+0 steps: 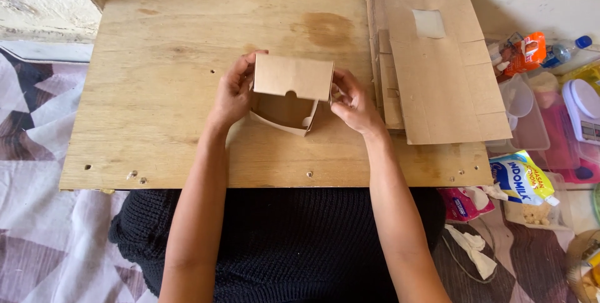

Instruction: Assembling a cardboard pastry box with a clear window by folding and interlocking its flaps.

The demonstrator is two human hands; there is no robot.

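A small brown cardboard box [292, 78] sits half-folded on the plywood board [156, 122], its lid flap raised toward me and the inside open below. My left hand [232, 94] grips the box's left side, fingers curled over the top corner. My right hand [353, 103] holds the right side, fingertips pressed at the side flap. Both forearms reach in from the bottom of the view.
A stack of flat unfolded cardboard blanks [437, 59] lies on the board's right end. Right of the board stand clear plastic containers [525, 115], a kitchen scale [584, 109], a bottle [562, 50] and food packets [522, 178]. A patterned cloth [37, 153] covers the floor at left.
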